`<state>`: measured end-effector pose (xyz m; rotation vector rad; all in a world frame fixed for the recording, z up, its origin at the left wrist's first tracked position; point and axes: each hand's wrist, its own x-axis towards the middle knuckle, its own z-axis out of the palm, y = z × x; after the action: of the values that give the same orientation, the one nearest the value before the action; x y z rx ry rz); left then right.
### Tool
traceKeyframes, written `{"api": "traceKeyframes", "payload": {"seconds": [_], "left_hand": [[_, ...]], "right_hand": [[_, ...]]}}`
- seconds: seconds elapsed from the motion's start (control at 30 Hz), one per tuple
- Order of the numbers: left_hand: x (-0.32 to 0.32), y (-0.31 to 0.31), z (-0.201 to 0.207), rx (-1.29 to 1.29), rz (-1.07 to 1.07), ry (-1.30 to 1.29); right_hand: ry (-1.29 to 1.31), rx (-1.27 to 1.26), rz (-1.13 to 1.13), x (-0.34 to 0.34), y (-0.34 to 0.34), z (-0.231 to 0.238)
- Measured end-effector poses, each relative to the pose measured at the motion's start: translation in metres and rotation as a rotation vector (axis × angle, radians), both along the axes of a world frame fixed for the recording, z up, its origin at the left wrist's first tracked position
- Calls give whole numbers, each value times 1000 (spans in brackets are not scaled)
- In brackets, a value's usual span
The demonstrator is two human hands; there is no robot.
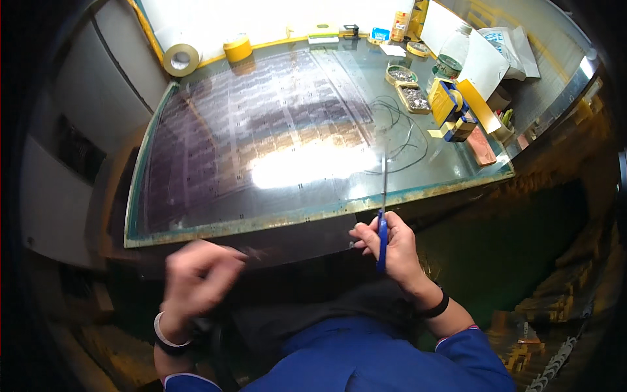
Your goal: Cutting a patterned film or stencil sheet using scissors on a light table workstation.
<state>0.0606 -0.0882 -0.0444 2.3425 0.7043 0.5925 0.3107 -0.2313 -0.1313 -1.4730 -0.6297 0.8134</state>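
Blue-handled scissors (381,242) are in my right hand (397,247), which is closed round them. Their thin metal blades point away from me, over the table's near edge. My right thumb and fingertips come together beside the handle; whether they pinch anything else is too small to tell. To the left, my left hand (204,274) is curled and smeared by motion, just in front of the near edge. What it holds, if anything, cannot be made out. A large dark patterned transparent film (196,150) lies on the glass-topped table (444,166), and a dark sheet hangs below its near edge.
A blue and yellow tape dispenser (450,108), a reddish block (481,145) and small tins of metal bits (414,98) stand at the right. Thin dark cord (408,127) lies coiled nearby. Tape rolls (181,60) and a glass jar (450,55) line the back.
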Motion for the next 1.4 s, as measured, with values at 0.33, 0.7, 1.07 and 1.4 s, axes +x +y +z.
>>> {"api": "traceKeyframes", "payload": {"seconds": [0.33, 0.7, 1.07, 1.4], "left_hand": [[111, -63, -114, -1429, -15, -530], [125, -56, -115, -1281, 26, -671], [129, -58, -116, -1212, 54, -693], [130, -61, -117, -1172, 50, -706]], "right_hand": [[441, -8, 480, -13, -70, -4], [884, -61, 733, -11, -77, -7], [982, -2, 668, -10, -75, -1], [761, -129, 565, -21, -73, 7]]}}
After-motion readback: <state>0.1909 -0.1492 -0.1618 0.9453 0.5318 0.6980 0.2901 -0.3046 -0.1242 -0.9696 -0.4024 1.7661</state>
